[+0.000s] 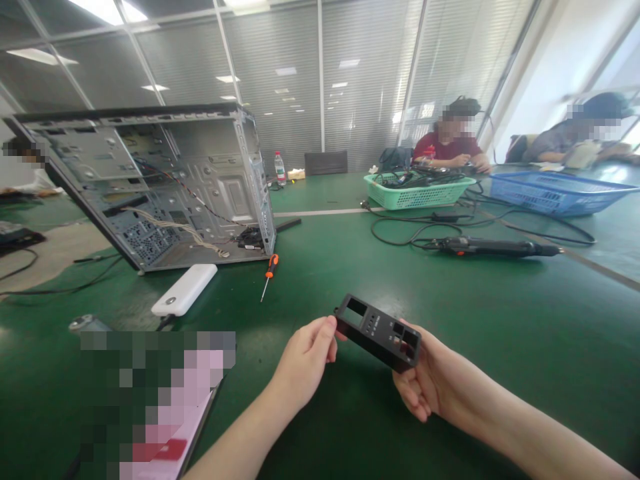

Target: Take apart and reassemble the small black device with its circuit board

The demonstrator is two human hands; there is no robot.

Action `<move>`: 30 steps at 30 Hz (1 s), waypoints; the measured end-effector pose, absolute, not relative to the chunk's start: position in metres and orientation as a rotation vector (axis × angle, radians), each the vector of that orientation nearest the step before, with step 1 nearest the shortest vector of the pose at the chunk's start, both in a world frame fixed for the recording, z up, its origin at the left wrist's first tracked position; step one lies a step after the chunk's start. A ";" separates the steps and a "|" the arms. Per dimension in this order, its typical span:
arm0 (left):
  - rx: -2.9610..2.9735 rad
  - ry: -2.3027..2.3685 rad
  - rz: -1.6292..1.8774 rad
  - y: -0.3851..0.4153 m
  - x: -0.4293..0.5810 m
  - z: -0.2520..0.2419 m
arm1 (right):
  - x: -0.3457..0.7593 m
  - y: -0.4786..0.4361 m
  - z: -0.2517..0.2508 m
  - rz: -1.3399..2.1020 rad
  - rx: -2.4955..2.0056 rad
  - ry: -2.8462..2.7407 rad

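Note:
A small black plastic panel (379, 331) with several rectangular cut-outs is held between both my hands above the green table (500, 313). My left hand (305, 363) pinches its left end with closed fingers. My right hand (425, 380) cups the right end from below, fingers curled around it. Further back on the left stands an open grey computer case (160, 180), tilted, with loose wires inside.
An orange-handled screwdriver (270, 270) and a white power bank (185, 289) lie before the case. An electric screwdriver (493, 247) with cables lies at right. Green basket (417, 190) and blue basket (560, 190) sit at the back, where two people are seated. A blurred patch covers the lower left.

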State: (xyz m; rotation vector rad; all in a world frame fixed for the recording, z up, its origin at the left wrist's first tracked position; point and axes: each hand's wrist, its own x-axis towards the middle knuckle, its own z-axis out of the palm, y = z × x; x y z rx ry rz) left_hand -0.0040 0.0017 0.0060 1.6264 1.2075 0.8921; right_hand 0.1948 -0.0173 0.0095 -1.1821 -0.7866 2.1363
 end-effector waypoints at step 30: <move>1.813 1.167 0.928 -0.003 -0.002 0.006 | 0.199 -0.026 0.003 0.370 -1.172 -2.008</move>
